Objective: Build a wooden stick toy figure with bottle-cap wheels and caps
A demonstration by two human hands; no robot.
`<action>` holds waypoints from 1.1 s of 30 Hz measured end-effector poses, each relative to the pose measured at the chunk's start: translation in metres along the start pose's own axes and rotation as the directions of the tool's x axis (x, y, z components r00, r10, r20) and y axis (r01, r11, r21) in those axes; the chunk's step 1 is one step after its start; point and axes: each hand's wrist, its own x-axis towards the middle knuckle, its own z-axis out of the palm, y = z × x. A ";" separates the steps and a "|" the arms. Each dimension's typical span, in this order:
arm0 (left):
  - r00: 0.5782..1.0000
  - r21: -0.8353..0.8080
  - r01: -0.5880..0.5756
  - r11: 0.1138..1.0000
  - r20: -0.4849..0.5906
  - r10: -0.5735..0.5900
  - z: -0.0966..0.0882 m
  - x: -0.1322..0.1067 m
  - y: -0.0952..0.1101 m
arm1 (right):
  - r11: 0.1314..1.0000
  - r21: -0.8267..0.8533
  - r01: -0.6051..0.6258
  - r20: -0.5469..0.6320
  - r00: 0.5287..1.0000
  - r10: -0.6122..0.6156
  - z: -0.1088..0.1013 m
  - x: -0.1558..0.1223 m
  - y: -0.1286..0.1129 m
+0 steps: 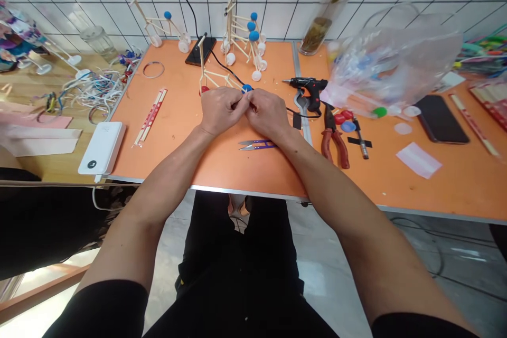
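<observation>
**Fine two-handed work at the near stick frame [202,63]**

Watching from afar through the head camera, I saw the left hand [222,109] and the right hand [269,111] brought together over the orange tabletop [166,153], fingers curled inward and thumbs meeting. They hid whatever lay between the fingertips, so I could not tell whether either one was gripping anything.

The stick frame was on the tabletop just beyond the hands, one stick rising upright near its left end. A blue ball [246,88] showed right at the fingertips, and a red piece [203,90] peeked out past the left hand. Farther back, near the tiled wall, two more frames, one on the left [160,22] and one in the middle [241,29], carried blue balls and white round pieces.

I judged the step in hand to be close fingertip work at the blue ball's end. To my mind, the next move called for light, steady pressure, so the thin sticks would not be knocked askew. The snips [257,144] lay just below the hands; the glue gun [309,86] and red-handled pliers [336,140] lay to their right.
</observation>
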 end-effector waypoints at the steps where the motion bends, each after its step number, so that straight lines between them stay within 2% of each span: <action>1: 1.000 0.014 -0.008 1.000 0.012 0.007 0.001 -0.001 0.000 | 1.000 0.001 -0.005 0.003 1.000 0.005 -0.001 0.000 0.000; 6: 0.988 0.049 0.005 0.999 0.152 -0.012 0.007 -0.008 0.009 | 0.999 0.036 -0.005 0.008 1.000 0.005 -0.006 -0.003 0.003; 9: 0.980 0.089 0.000 0.996 0.197 -0.017 0.014 -0.011 0.012 | 0.999 0.039 -0.014 0.027 1.000 0.013 -0.006 -0.004 0.010; 15: 0.976 0.091 -0.009 0.996 0.217 -0.011 0.022 -0.015 0.011 | 0.999 0.010 -0.038 0.028 0.999 0.038 -0.002 -0.003 0.020; 20: 0.976 0.037 0.060 0.998 0.209 -0.067 0.020 -0.015 0.006 | 0.999 0.046 -0.023 -0.011 1.000 0.023 -0.004 0.000 0.025; 26: 0.961 0.066 0.205 0.977 0.177 -0.214 0.019 -0.015 0.001 | 0.998 0.066 -0.014 -0.037 0.999 0.016 -0.022 0.007 0.023; 30: 0.942 0.050 0.278 0.959 0.179 -0.283 0.015 -0.013 0.001 | 0.996 0.090 -0.004 0.009 1.000 0.003 -0.036 0.012 0.019; 33: 0.937 0.031 0.314 0.949 0.154 -0.315 0.012 -0.011 0.000 | 0.995 0.095 0.000 0.037 0.999 -0.004 -0.057 0.016 0.024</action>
